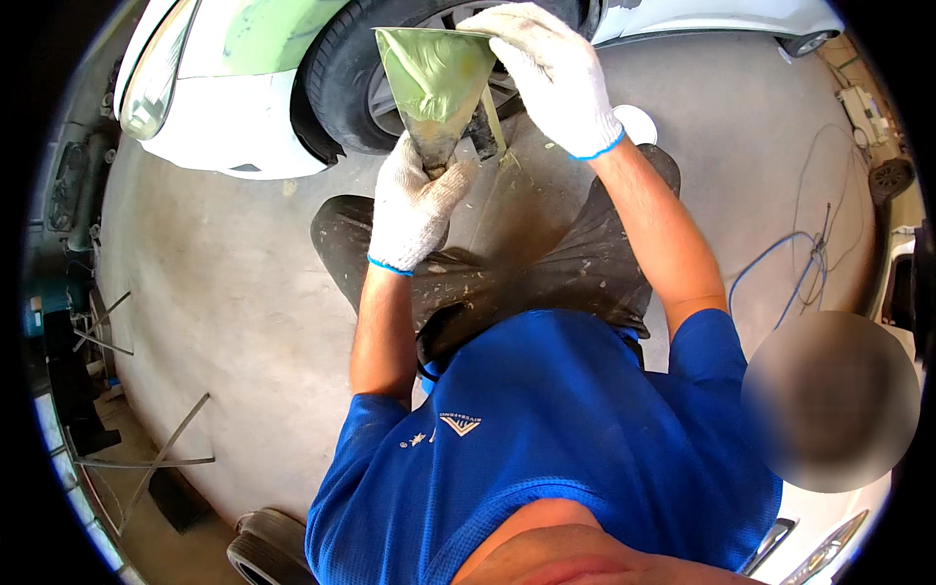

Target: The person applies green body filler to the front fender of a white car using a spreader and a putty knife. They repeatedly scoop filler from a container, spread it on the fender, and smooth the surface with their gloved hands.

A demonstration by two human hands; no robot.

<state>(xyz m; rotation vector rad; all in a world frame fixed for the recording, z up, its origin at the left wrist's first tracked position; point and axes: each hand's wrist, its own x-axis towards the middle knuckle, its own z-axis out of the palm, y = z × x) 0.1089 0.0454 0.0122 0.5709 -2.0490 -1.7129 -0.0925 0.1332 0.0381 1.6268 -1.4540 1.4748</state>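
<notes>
My left hand [417,210], in a white knit glove with blue cuff, is closed on the narrow lower part of a triangular metal spreader [439,141], whose wide blade carries pale green paste [429,73]. My right hand [551,78], gloved alike, is bent with closed fingers at the blade's top right corner; what it grips there is hidden. A pale narrow strip [492,117] and a dark piece show behind the spreader's right side; I cannot tell what they belong to. Just beyond are a white car bumper [214,127] with a green-coated panel [263,34] and a wheel [341,88].
I sit low on a grey floor [205,273]. A white round container [639,124] is beside my right knee. Hoses and cables [799,258] lie at right, metal stands [156,458] at left, tyres [263,541] behind me. A blurred round patch covers something at lower right.
</notes>
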